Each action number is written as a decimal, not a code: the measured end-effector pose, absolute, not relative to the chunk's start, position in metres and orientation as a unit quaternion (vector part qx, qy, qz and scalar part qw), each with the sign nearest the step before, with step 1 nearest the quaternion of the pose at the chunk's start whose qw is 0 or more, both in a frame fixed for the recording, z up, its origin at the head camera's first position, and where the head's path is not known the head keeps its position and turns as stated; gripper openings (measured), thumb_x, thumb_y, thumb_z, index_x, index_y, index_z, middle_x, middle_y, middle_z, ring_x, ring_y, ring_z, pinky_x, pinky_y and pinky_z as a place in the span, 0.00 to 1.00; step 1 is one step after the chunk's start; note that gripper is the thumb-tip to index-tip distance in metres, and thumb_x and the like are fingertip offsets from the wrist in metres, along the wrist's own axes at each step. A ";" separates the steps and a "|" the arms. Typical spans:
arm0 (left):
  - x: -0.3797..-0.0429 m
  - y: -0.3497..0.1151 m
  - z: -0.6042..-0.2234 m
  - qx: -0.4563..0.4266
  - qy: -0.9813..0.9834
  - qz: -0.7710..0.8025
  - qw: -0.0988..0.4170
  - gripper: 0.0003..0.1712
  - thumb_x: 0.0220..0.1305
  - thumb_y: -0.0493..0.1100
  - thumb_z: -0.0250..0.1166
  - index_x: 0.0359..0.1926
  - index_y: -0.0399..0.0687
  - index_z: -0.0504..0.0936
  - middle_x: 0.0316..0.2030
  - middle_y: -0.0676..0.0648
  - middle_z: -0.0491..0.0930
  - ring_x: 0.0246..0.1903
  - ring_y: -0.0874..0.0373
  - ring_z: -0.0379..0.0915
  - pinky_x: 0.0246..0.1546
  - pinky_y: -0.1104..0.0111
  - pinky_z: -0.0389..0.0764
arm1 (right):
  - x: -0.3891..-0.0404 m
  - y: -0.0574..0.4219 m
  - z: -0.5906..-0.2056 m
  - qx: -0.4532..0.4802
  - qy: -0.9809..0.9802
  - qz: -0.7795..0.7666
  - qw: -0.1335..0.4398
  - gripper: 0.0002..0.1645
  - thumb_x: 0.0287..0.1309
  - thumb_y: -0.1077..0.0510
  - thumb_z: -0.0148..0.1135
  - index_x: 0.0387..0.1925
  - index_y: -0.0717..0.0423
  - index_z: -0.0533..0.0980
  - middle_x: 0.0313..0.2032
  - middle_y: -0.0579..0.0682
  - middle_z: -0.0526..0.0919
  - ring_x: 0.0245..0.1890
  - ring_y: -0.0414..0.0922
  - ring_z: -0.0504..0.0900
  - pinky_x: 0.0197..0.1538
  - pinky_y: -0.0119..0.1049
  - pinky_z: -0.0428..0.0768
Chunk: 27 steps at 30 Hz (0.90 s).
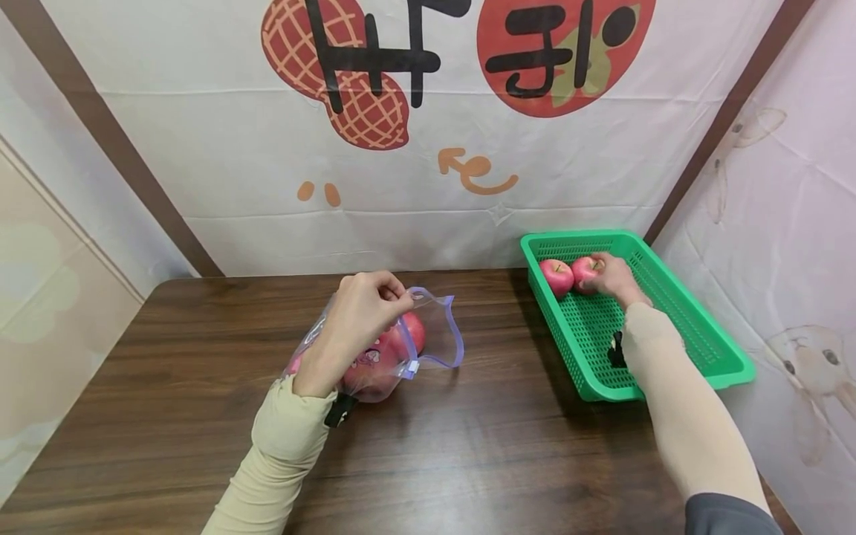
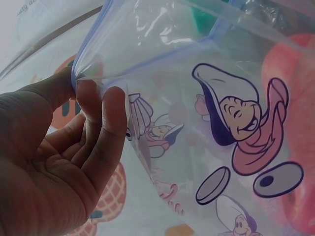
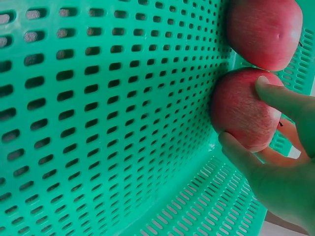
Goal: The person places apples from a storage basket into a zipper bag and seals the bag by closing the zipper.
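Note:
My left hand (image 1: 364, 316) pinches the purple-edged mouth of a clear zip bag (image 2: 147, 73) between thumb and fingers, and the mouth gapes to the right. Cartoon figures are printed on the bag's side. Red apples (image 1: 376, 375) fill its lower part, partly hidden behind my hand and wrist. Over at the right, my right hand (image 1: 614, 279) reaches into a green basket (image 1: 695, 327) and grips a red apple (image 3: 243, 108), thumb on one side and fingers on the other. A second apple (image 3: 266, 32) lies right beside it, at the far left corner of the basket.
The basket stands on the right of the brown wooden table (image 1: 495, 446), close to the side curtain. A white printed cloth (image 1: 414, 245) hangs along the table's back edge. The bag's slider (image 1: 411, 367) sits at the near end of its mouth.

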<state>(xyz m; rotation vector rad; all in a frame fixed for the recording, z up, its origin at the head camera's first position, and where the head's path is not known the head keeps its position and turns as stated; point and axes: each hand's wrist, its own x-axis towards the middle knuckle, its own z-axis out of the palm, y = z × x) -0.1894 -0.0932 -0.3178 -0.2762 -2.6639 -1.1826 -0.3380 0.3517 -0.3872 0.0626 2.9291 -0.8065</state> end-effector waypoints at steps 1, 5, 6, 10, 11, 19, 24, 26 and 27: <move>-0.189 -0.093 -0.318 -0.093 -0.905 -0.401 0.106 0.06 0.53 0.46 0.68 0.26 0.50 0.84 0.20 0.53 0.80 0.19 0.61 0.71 0.22 0.68 0.72 | -0.338 0.352 -0.387 0.022 0.963 -0.264 0.050 0.47 0.58 0.58 0.65 0.72 0.70 0.54 0.67 0.77 0.59 0.67 0.71 0.59 0.68 0.64 0.61; -0.189 -0.093 -0.318 -0.094 -0.905 -0.402 0.104 0.06 0.53 0.46 0.68 0.26 0.50 0.84 0.20 0.53 0.80 0.20 0.61 0.71 0.22 0.68 0.72 | -0.337 0.351 -0.387 0.029 0.965 -0.257 0.046 0.49 0.58 0.56 0.65 0.72 0.74 0.52 0.67 0.77 0.59 0.67 0.71 0.59 0.68 0.64 0.62; -0.189 -0.093 -0.318 -0.093 -0.905 -0.402 0.103 0.06 0.53 0.46 0.68 0.26 0.50 0.84 0.20 0.53 0.80 0.20 0.61 0.71 0.22 0.68 0.72 | -0.336 0.351 -0.387 0.030 0.966 -0.254 0.045 0.49 0.58 0.56 0.65 0.71 0.75 0.52 0.66 0.77 0.59 0.66 0.71 0.60 0.67 0.64 0.62; -0.189 -0.093 -0.318 -0.094 -0.905 -0.402 0.103 0.06 0.53 0.46 0.69 0.26 0.49 0.84 0.20 0.52 0.80 0.21 0.61 0.71 0.22 0.68 0.72 | -0.333 0.351 -0.386 0.036 0.967 -0.251 0.035 0.49 0.58 0.54 0.65 0.71 0.76 0.53 0.65 0.77 0.62 0.64 0.69 0.63 0.66 0.63 0.64; -0.190 -0.093 -0.318 -0.094 -0.905 -0.403 0.103 0.06 0.53 0.46 0.69 0.26 0.49 0.84 0.20 0.52 0.80 0.21 0.61 0.71 0.23 0.68 0.72 | -0.332 0.351 -0.385 0.037 0.966 -0.252 0.034 0.49 0.59 0.53 0.65 0.71 0.76 0.54 0.65 0.77 0.62 0.63 0.69 0.63 0.66 0.63 0.65; -0.189 -0.093 -0.319 -0.096 -0.903 -0.407 0.101 0.06 0.53 0.45 0.67 0.27 0.49 0.84 0.20 0.52 0.80 0.20 0.61 0.70 0.22 0.69 0.72 | -0.329 0.354 -0.384 0.049 0.960 -0.275 0.032 0.49 0.59 0.52 0.66 0.72 0.73 0.54 0.63 0.74 0.66 0.60 0.65 0.67 0.63 0.61 0.69; -0.190 -0.093 -0.319 -0.097 -0.903 -0.406 0.102 0.05 0.53 0.45 0.68 0.26 0.49 0.84 0.20 0.52 0.80 0.21 0.61 0.70 0.22 0.68 0.72 | -0.328 0.356 -0.382 0.049 0.958 -0.280 0.024 0.49 0.58 0.51 0.65 0.71 0.73 0.55 0.62 0.73 0.68 0.59 0.64 0.68 0.62 0.61 0.70; -0.190 -0.093 -0.319 -0.098 -0.903 -0.406 0.102 0.05 0.53 0.45 0.68 0.26 0.49 0.84 0.20 0.53 0.80 0.21 0.61 0.71 0.22 0.68 0.72 | -0.327 0.357 -0.380 0.047 0.958 -0.282 0.021 0.49 0.59 0.50 0.65 0.71 0.73 0.55 0.62 0.73 0.68 0.59 0.64 0.69 0.61 0.61 0.70; -0.190 -0.093 -0.319 -0.098 -0.903 -0.406 0.102 0.05 0.53 0.45 0.67 0.26 0.49 0.84 0.20 0.53 0.80 0.21 0.61 0.71 0.23 0.68 0.72 | -0.327 0.358 -0.379 0.047 0.957 -0.284 0.021 0.49 0.58 0.50 0.65 0.71 0.72 0.56 0.62 0.73 0.68 0.58 0.64 0.69 0.61 0.60 0.71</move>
